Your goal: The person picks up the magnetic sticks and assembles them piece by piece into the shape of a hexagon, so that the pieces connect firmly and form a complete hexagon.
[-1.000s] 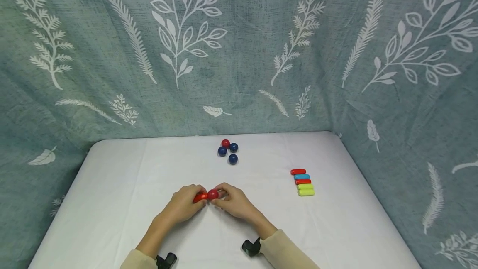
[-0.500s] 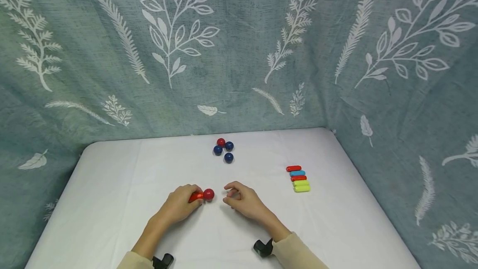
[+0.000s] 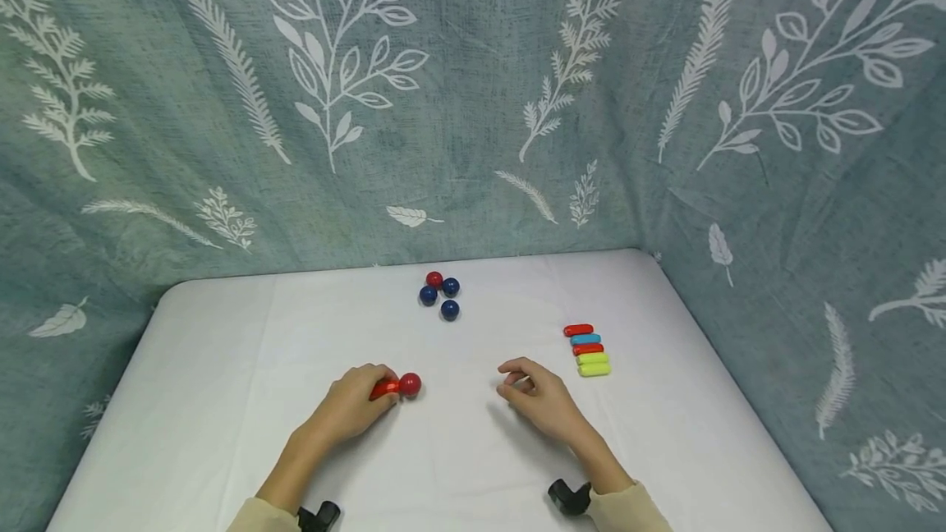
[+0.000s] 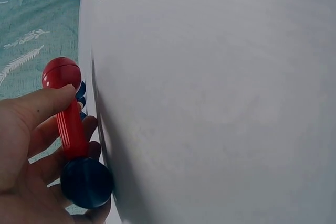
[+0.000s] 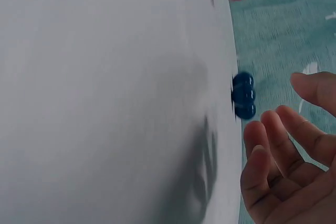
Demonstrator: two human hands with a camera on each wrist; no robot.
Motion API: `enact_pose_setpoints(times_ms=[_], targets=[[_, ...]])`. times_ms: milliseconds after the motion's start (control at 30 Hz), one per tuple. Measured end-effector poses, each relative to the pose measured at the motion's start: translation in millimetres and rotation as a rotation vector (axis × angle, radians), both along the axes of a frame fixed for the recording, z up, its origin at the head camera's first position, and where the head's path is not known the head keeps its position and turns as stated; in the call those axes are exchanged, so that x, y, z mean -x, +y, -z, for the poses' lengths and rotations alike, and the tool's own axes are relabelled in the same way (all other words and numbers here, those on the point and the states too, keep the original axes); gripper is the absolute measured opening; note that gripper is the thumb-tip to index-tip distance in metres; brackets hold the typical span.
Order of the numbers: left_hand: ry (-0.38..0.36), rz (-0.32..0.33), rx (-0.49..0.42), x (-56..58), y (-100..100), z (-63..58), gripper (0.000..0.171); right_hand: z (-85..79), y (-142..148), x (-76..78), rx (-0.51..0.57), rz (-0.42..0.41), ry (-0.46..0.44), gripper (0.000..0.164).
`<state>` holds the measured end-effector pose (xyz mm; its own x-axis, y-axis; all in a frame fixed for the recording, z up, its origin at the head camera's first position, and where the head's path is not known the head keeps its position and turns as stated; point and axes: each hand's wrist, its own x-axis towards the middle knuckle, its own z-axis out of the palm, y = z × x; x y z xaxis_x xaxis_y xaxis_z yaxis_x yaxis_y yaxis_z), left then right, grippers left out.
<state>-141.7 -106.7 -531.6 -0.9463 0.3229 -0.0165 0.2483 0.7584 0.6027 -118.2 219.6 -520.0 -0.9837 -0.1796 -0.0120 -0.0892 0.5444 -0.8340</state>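
Observation:
My left hand (image 3: 356, 401) grips a red ribbed rod (image 4: 72, 129) between thumb and fingers. One end of the rod carries a red ball (image 3: 410, 385), the other a dark blue ball (image 4: 87, 183) that the left wrist view shows close to the palm. To the right, my right hand (image 3: 545, 402) hovers over the table with loosely bent fingers and nothing in them. Nearest to it lies a column of short rods: a red rod (image 3: 579, 330) at the top, a blue rod (image 3: 585, 340), a second red rod (image 3: 588, 349) and two yellow-green rods (image 3: 594, 369).
Toward the back of the white table (image 3: 310, 327) sit a loose red ball (image 3: 434, 280) and three dark blue balls (image 3: 450, 310). A green leaf-patterned cloth (image 3: 458, 105) hangs behind the table and along its right side.
My right hand has let go of the red ball and moved right, toward the short rods. My left hand keeps holding the rod with both balls. The head view has shifted slightly.

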Motion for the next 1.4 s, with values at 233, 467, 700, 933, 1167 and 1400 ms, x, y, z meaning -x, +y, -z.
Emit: enact_pose_setpoints(times_ms=[233, 467, 700, 933, 1167, 1400], targets=[[-0.009, 0.0, -0.001, 0.1, -4.2, -1.5, 0.021, 1.6, 28.8, -3.1, -0.033, 0.105, 0.036, 0.026], [-0.014, -0.005, -0.001, 1.6, -5.8, 3.4, 0.022, -0.4, 51.3, -3.9, -0.08, 0.2, 0.05, 0.026], [-0.017, 0.001, -0.017, 1.3, -5.2, 5.0, 0.022, 0.2, 71.5, -6.2, -0.119, 0.26, 0.046, 0.029], [-0.017, 0.001, -0.028, 1.9, -6.1, 5.1, 0.021, 2.1, 88.5, -0.7, -0.147, 0.304, 0.058, 0.027], [-0.017, 0.003, -0.038, 2.4, -5.5, 4.4, 0.021, -1.2, 99.5, 4.3, -0.208, 0.337, 0.065, 0.027], [-0.023, 0.002, -0.042, 0.9, -4.4, 1.0, 0.02, -0.3, 110.6, 5.4, -0.25, 0.346, 0.047, 0.027]])
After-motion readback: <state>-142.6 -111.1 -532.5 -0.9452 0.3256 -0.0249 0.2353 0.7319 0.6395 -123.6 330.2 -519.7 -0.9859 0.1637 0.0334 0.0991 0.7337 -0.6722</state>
